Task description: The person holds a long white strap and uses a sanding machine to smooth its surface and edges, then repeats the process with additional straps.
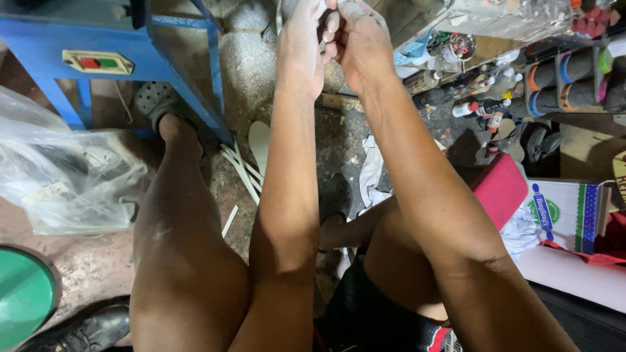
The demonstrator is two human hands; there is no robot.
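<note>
My left hand (301,39) and my right hand (360,40) are raised together at the top of the view, both dusted with white powder. Their fingers meet around a small thin object (324,44) that is mostly hidden between them; a thin metal piece (279,16) sticks up beside my left hand. I cannot tell what the object is. My forearms stretch up from my bare knees. A white sole-shaped cutout (259,145) and several white strips (240,168) lie on the floor below the hands.
A blue metal machine stand (189,78) with a red and green switch (98,63) stands at upper left. A clear plastic bag (62,176) lies left, a green round lid (23,293) at lower left. Shelves with bottles and tape rolls (561,75) are right, beside a red block (499,189) and a printed cardboard box (564,212).
</note>
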